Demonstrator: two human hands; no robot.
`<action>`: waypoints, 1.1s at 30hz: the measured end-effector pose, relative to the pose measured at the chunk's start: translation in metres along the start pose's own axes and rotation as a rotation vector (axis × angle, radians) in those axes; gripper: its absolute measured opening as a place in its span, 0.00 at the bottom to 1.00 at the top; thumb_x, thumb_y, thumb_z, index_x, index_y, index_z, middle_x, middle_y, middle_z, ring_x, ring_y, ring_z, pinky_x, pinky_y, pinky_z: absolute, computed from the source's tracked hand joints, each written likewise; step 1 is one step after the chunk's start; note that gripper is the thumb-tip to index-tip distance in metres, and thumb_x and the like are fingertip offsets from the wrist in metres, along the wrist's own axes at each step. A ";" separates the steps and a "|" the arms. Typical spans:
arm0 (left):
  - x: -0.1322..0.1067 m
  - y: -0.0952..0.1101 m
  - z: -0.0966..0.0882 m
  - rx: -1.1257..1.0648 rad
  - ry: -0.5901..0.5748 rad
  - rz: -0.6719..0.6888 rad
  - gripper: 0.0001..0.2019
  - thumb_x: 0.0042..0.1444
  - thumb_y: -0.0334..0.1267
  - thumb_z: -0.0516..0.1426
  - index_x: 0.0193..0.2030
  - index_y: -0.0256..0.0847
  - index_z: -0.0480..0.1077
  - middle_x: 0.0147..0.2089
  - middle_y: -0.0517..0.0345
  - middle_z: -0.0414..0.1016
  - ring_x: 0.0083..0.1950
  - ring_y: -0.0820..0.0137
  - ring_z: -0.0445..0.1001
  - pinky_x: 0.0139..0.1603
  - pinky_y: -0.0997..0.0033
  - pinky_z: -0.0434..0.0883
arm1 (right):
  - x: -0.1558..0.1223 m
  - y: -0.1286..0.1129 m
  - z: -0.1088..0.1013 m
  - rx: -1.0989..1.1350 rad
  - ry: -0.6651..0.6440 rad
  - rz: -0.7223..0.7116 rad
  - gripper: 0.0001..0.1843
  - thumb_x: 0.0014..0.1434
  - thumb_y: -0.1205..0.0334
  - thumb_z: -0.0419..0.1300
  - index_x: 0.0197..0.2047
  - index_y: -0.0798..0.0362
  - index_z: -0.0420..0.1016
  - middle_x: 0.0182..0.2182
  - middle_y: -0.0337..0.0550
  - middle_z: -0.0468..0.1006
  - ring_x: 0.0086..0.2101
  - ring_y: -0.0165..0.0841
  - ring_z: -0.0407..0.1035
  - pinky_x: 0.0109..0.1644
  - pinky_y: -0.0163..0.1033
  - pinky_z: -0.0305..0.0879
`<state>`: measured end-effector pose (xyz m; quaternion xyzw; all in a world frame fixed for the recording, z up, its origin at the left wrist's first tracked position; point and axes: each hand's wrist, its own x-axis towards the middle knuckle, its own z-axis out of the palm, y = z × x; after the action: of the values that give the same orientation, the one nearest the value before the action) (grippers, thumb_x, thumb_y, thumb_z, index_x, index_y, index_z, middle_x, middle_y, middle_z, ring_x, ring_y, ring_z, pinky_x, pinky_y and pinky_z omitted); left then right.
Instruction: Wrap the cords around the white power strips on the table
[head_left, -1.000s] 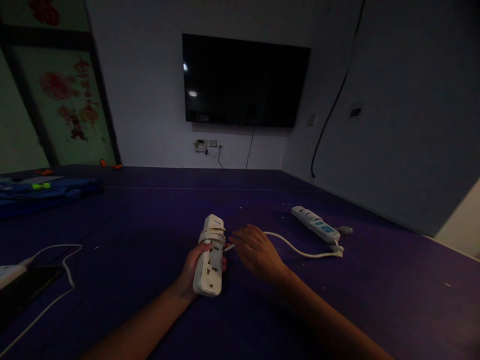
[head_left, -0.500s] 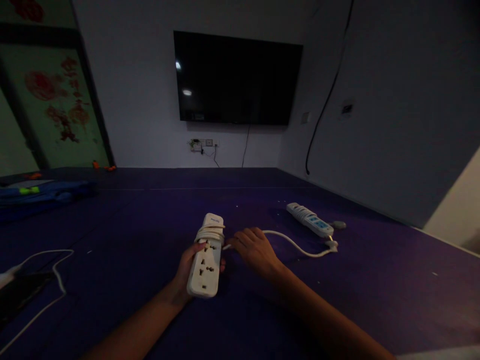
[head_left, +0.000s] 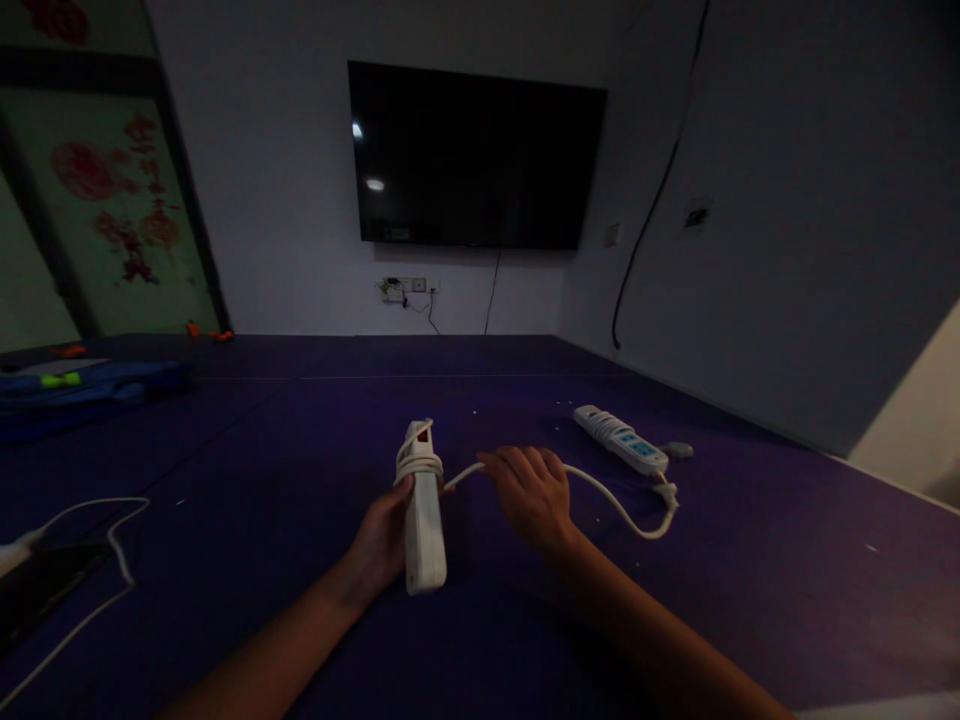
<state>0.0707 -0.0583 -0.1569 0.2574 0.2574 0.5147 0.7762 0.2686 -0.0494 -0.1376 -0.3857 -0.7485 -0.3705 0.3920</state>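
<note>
My left hand (head_left: pixel 384 535) is closed around a white power strip (head_left: pixel 425 535), which is turned with its narrow side toward me. Several loops of its white cord (head_left: pixel 606 490) are wound about the strip's far half. To the right, my right hand (head_left: pixel 529 490) is closed on the loose length of that cord, its fingertips mostly hidden. From there the cord runs on in a curve to its plug (head_left: pixel 666 492) on the purple floor. Near that plug lies a second white power strip (head_left: pixel 619 438) with blue sockets and its own cord wrapped round it.
A dark flat device (head_left: pixel 49 595) with a white cable (head_left: pixel 124 570) lies at left. Folded blue cloth (head_left: pixel 97 385) is farther back. A television (head_left: pixel 476 155) hangs on the far wall above wall sockets (head_left: pixel 412 287). A black cable (head_left: pixel 652 210) hangs at right.
The held power strip has rolled from its socket face to its narrow side. My right hand has moved right and slightly up, drawing the cord away from the strip.
</note>
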 end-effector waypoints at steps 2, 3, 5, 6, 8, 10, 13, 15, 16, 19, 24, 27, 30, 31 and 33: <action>-0.002 0.000 0.003 -0.005 -0.016 -0.004 0.13 0.56 0.40 0.55 0.43 0.33 0.69 0.38 0.50 0.77 0.28 0.71 0.74 0.33 0.72 0.71 | 0.001 -0.001 -0.002 0.006 0.019 0.040 0.10 0.62 0.63 0.53 0.41 0.47 0.75 0.34 0.40 0.77 0.34 0.32 0.64 0.43 0.40 0.51; -0.003 0.000 0.003 -0.006 -0.027 -0.007 0.13 0.56 0.40 0.55 0.44 0.33 0.68 0.39 0.50 0.76 0.28 0.71 0.74 0.33 0.72 0.71 | 0.001 -0.001 -0.003 0.009 0.027 0.063 0.10 0.62 0.63 0.53 0.41 0.46 0.75 0.34 0.40 0.77 0.33 0.32 0.64 0.43 0.40 0.51; -0.004 0.001 0.004 -0.006 -0.049 -0.015 0.15 0.56 0.43 0.55 0.45 0.33 0.67 0.38 0.49 0.76 0.28 0.70 0.74 0.31 0.71 0.72 | 0.003 -0.002 -0.005 0.014 0.055 0.106 0.10 0.62 0.63 0.53 0.40 0.46 0.75 0.32 0.39 0.77 0.32 0.31 0.65 0.41 0.39 0.51; -0.003 0.002 0.004 -0.004 -0.060 -0.023 0.17 0.56 0.46 0.54 0.45 0.33 0.67 0.37 0.49 0.76 0.27 0.70 0.74 0.30 0.70 0.72 | 0.004 -0.002 -0.005 0.018 0.080 0.122 0.10 0.62 0.62 0.53 0.40 0.47 0.75 0.32 0.39 0.77 0.32 0.31 0.65 0.40 0.39 0.52; -0.002 0.003 0.003 0.001 -0.072 -0.050 0.23 0.55 0.53 0.53 0.45 0.32 0.66 0.35 0.49 0.76 0.25 0.68 0.73 0.26 0.69 0.71 | 0.005 -0.001 -0.005 0.031 0.143 0.149 0.09 0.62 0.61 0.53 0.38 0.48 0.75 0.31 0.38 0.76 0.31 0.30 0.65 0.38 0.38 0.52; 0.001 0.003 0.001 0.009 -0.066 -0.079 0.28 0.54 0.58 0.50 0.45 0.31 0.66 0.32 0.49 0.75 0.23 0.67 0.73 0.23 0.69 0.71 | 0.006 0.000 -0.005 0.054 0.188 0.189 0.09 0.62 0.61 0.54 0.37 0.49 0.75 0.31 0.39 0.76 0.30 0.30 0.66 0.37 0.38 0.53; 0.004 0.003 0.000 0.014 -0.037 -0.069 0.28 0.55 0.58 0.49 0.45 0.30 0.67 0.30 0.51 0.75 0.23 0.67 0.74 0.24 0.69 0.71 | 0.005 0.002 -0.003 0.115 0.217 0.278 0.08 0.61 0.61 0.54 0.37 0.51 0.74 0.32 0.41 0.76 0.31 0.31 0.67 0.37 0.37 0.56; 0.003 0.003 0.000 0.016 -0.027 -0.059 0.26 0.56 0.56 0.49 0.44 0.30 0.67 0.28 0.50 0.75 0.24 0.67 0.74 0.26 0.68 0.72 | 0.004 0.003 -0.003 0.178 0.238 0.334 0.08 0.61 0.61 0.54 0.38 0.51 0.73 0.33 0.41 0.76 0.33 0.31 0.68 0.37 0.37 0.58; 0.003 0.002 -0.001 0.019 -0.030 -0.056 0.26 0.56 0.56 0.49 0.43 0.30 0.67 0.28 0.50 0.75 0.24 0.67 0.75 0.27 0.68 0.73 | 0.004 0.003 -0.003 0.218 0.252 0.356 0.08 0.61 0.60 0.53 0.38 0.51 0.73 0.33 0.42 0.75 0.33 0.32 0.68 0.37 0.37 0.59; 0.002 0.001 -0.003 0.055 -0.039 -0.071 0.27 0.56 0.55 0.51 0.44 0.28 0.68 0.28 0.47 0.76 0.26 0.65 0.76 0.29 0.69 0.72 | 0.004 0.003 -0.004 0.345 0.306 0.438 0.07 0.61 0.60 0.53 0.37 0.51 0.71 0.32 0.41 0.74 0.33 0.32 0.68 0.38 0.37 0.62; 0.000 -0.002 -0.004 0.137 -0.022 -0.126 0.23 0.56 0.50 0.53 0.44 0.25 0.69 0.30 0.41 0.78 0.29 0.64 0.77 0.30 0.71 0.72 | 0.004 0.002 -0.003 0.560 0.342 0.682 0.09 0.60 0.56 0.53 0.37 0.53 0.68 0.30 0.40 0.70 0.31 0.31 0.66 0.34 0.36 0.62; -0.003 -0.002 -0.002 0.143 -0.022 -0.165 0.21 0.56 0.46 0.54 0.43 0.25 0.69 0.29 0.42 0.78 0.28 0.64 0.77 0.27 0.72 0.70 | 0.004 0.003 0.002 0.702 0.324 0.806 0.12 0.59 0.53 0.52 0.36 0.53 0.67 0.29 0.39 0.69 0.30 0.30 0.65 0.34 0.36 0.61; -0.005 -0.001 -0.001 0.126 0.005 -0.137 0.20 0.55 0.45 0.56 0.45 0.26 0.69 0.30 0.43 0.78 0.29 0.64 0.78 0.27 0.72 0.71 | 0.004 0.006 0.010 0.819 0.261 0.929 0.15 0.57 0.49 0.53 0.36 0.53 0.66 0.26 0.37 0.67 0.27 0.29 0.62 0.32 0.35 0.60; -0.005 -0.001 -0.001 0.119 0.020 -0.113 0.20 0.54 0.44 0.57 0.47 0.27 0.69 0.31 0.43 0.78 0.30 0.63 0.78 0.28 0.72 0.71 | 0.004 0.007 0.014 0.859 0.233 0.968 0.16 0.57 0.47 0.53 0.35 0.53 0.66 0.26 0.36 0.67 0.26 0.29 0.61 0.30 0.34 0.59; -0.006 0.000 -0.001 0.112 0.047 -0.073 0.21 0.55 0.44 0.57 0.49 0.28 0.68 0.32 0.44 0.79 0.30 0.63 0.78 0.28 0.72 0.71 | 0.002 0.010 0.021 0.937 0.172 1.046 0.18 0.55 0.45 0.54 0.35 0.53 0.67 0.24 0.35 0.65 0.24 0.28 0.59 0.27 0.33 0.57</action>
<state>0.0676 -0.0638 -0.1569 0.2786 0.3132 0.4766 0.7728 0.2698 -0.0268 -0.1421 -0.4547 -0.5120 0.1985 0.7013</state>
